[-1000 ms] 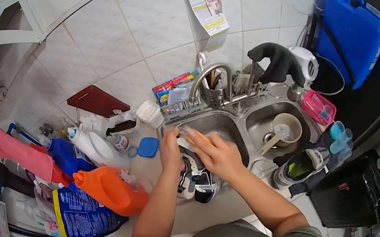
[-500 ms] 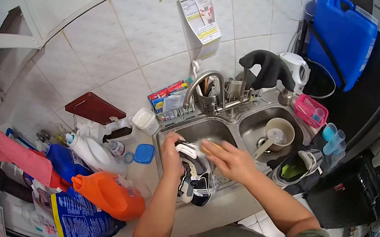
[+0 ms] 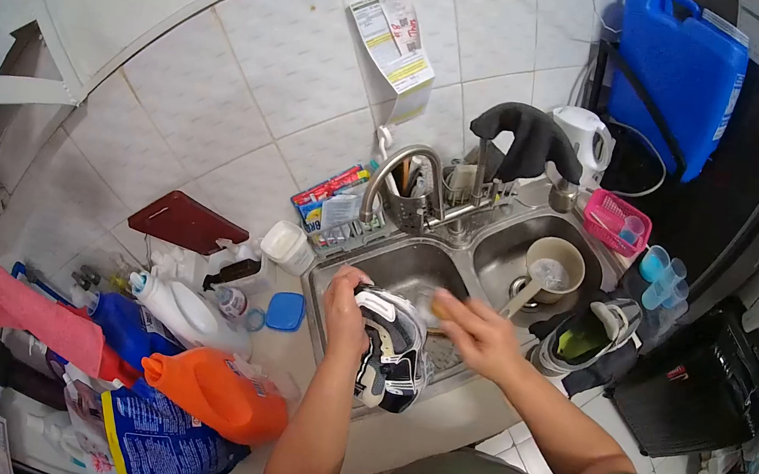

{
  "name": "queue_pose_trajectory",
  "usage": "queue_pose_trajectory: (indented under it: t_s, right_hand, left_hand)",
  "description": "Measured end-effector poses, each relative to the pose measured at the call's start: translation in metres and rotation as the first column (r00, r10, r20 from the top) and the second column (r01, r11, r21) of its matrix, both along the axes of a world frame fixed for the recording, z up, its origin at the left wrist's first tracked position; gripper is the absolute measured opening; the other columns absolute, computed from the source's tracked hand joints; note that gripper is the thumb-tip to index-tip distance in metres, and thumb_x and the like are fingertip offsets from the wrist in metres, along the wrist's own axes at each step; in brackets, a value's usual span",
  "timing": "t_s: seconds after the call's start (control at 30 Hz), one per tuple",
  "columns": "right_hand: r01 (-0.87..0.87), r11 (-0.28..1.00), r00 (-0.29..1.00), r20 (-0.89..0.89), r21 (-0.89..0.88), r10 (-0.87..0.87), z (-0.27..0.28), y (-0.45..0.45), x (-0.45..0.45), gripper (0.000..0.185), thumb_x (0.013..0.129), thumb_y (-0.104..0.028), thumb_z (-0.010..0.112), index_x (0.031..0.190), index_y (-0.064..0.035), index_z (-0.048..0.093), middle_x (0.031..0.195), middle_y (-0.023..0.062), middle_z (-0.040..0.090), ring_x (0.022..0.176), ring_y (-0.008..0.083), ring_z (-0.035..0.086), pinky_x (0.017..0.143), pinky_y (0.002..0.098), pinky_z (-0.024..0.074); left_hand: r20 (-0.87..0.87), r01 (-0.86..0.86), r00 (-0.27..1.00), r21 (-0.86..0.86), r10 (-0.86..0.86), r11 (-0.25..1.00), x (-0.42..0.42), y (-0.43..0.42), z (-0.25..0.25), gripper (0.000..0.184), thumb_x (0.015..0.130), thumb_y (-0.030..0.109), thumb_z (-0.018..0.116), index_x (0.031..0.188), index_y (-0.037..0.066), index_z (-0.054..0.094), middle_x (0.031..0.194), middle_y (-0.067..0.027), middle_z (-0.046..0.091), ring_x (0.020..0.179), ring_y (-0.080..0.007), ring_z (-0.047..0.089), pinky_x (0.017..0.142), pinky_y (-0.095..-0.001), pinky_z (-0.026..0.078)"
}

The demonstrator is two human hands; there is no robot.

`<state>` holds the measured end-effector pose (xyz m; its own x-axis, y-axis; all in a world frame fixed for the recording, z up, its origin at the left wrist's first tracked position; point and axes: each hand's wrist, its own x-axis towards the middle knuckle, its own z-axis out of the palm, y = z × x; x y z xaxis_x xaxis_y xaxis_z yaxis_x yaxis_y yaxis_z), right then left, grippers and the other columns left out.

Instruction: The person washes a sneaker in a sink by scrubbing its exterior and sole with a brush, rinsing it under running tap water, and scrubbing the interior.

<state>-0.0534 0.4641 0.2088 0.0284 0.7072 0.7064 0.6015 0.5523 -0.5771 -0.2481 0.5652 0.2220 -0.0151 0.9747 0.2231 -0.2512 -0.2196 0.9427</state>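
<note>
My left hand (image 3: pixel 347 311) is closed around a black and white shoe (image 3: pixel 395 354), which I hold tilted over the left sink basin (image 3: pixel 406 260) and its front edge. White suds show along the shoe's upper side. Just to the right of the shoe, my right hand (image 3: pixel 482 336) is closed on a small scrub brush (image 3: pixel 439 308) with a tan back, smeared by motion. Its pale bristle side faces the shoe; I cannot tell whether they touch. The other shoe (image 3: pixel 591 335), grey and black with a lime-green inside, stands right of the sink on a dark cloth.
A beige dipper (image 3: pixel 558 265) lies in the right basin. The faucet (image 3: pixel 414 157) arches over the left one. Left on the counter are an orange bottle (image 3: pixel 215 395), a blue detergent pouch (image 3: pixel 160 447) and a blue lid (image 3: pixel 286 311). Plastic cups (image 3: pixel 664 279) stand at the right.
My right hand and the brush have moved right and slightly down, away from the shoe's top. The left hand keeps its hold, with the shoe nearly in place.
</note>
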Motion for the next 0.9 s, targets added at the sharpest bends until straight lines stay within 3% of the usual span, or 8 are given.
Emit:
queue_pose_trajectory:
  t_s: [0.17,0.3,0.47,0.57,0.63,0.73,0.8,0.9]
  right_hand:
    - [0.013,0.998,0.954,0.298,0.06,-0.03,0.082,0.039,-0.046,0.051,0.088,-0.023,0.07,0.137,-0.0265,0.058,0.076,0.0026,0.056,0.056,0.0224,0.056,0.049,0.0344,0.0484]
    - [0.03,0.999,0.998,0.045,0.033,-0.032,0.005,0.015,-0.019,0.041,0.091,-0.031,0.064,0.132,-0.0306,0.062,0.079,0.0038,0.057,0.055,0.0258,0.06,0.047,0.0376,0.0498]
    - [0.017,0.995,0.977,0.212,0.102,-0.038,0.062,0.042,-0.05,0.047,0.089,-0.026,0.069,0.136,-0.0247,0.06,0.077,0.0036,0.054,0.052,0.0206,0.055,0.047,0.0346,0.0465]
    - [0.014,0.999,0.979,0.201,0.052,-0.024,-0.003,0.018,-0.032,0.047,0.09,-0.026,0.068,0.136,-0.0248,0.06,0.077,0.0039,0.055,0.054,0.0223,0.056,0.048,0.0347,0.0479]
    - [0.055,0.984,0.987,0.161,-0.169,-0.028,-0.058,-0.009,-0.016,0.043,0.09,-0.026,0.068,0.132,-0.0268,0.062,0.094,0.0023,0.067,0.064,0.0199,0.06,0.054,0.0356,0.0536]
    - [0.08,0.987,0.993,-0.078,-0.142,-0.092,-0.071,-0.009,-0.021,0.042,0.09,-0.026,0.068,0.131,-0.0276,0.063,0.104,0.0021,0.069,0.07,0.0189,0.062,0.057,0.0344,0.0551]
    - [0.036,0.99,0.999,-0.034,0.137,-0.032,-0.038,0.027,-0.058,0.043,0.091,-0.028,0.066,0.133,-0.0285,0.061,0.094,0.0026,0.066,0.065,0.0221,0.061,0.053,0.0363,0.053]
    - [0.047,0.999,0.992,0.121,-0.005,-0.046,0.026,0.056,-0.075,0.047,0.09,-0.023,0.067,0.137,-0.0217,0.058,0.087,0.008,0.06,0.06,0.0273,0.059,0.051,0.0374,0.0494]
  left_hand:
    - [0.252,-0.05,0.961,-0.253,0.115,0.966,0.025,-0.017,0.02,0.02,0.09,0.017,0.045,0.077,0.005,0.054,0.082,-0.0023,0.051,0.078,-0.0151,0.047,0.075,-0.0276,0.037]
    - [-0.042,0.088,0.995,0.031,-0.086,0.996,-0.019,0.025,-0.041,0.03,0.098,0.025,0.045,0.104,0.001,0.062,0.102,-0.0074,0.062,0.097,-0.019,0.059,0.085,-0.0322,0.046]
    - [0.287,-0.061,0.947,-0.277,0.143,0.959,0.024,-0.008,0.012,0.019,0.09,0.019,0.048,0.079,0.005,0.056,0.083,-0.0035,0.054,0.082,-0.016,0.055,0.076,-0.0305,0.045]
    - [0.196,-0.028,0.978,-0.234,0.075,0.972,-0.017,0.022,-0.021,0.02,0.09,0.024,0.051,0.085,0.006,0.058,0.084,-0.0034,0.057,0.085,-0.0174,0.059,0.078,-0.0321,0.049]
    - [0.324,-0.013,0.939,-0.307,0.117,0.952,-0.035,0.037,-0.035,0.019,0.088,0.027,0.054,0.085,0.009,0.058,0.083,-0.0041,0.059,0.081,-0.0199,0.06,0.074,-0.0347,0.051]
    - [0.384,-0.048,0.903,-0.36,0.195,0.932,-0.05,0.04,-0.043,0.02,0.087,0.029,0.056,0.083,0.01,0.057,0.082,-0.0055,0.061,0.077,-0.0221,0.061,0.072,-0.0372,0.051]
    - [0.369,-0.045,0.912,-0.342,0.178,0.939,-0.046,0.041,-0.044,0.02,0.088,0.03,0.056,0.085,0.01,0.058,0.083,-0.0057,0.062,0.079,-0.0223,0.062,0.074,-0.0376,0.051]
    - [0.374,-0.027,0.915,-0.319,0.152,0.947,-0.038,0.038,-0.043,0.022,0.089,0.032,0.056,0.089,0.01,0.059,0.089,-0.0057,0.063,0.085,-0.0226,0.063,0.077,-0.0387,0.051]
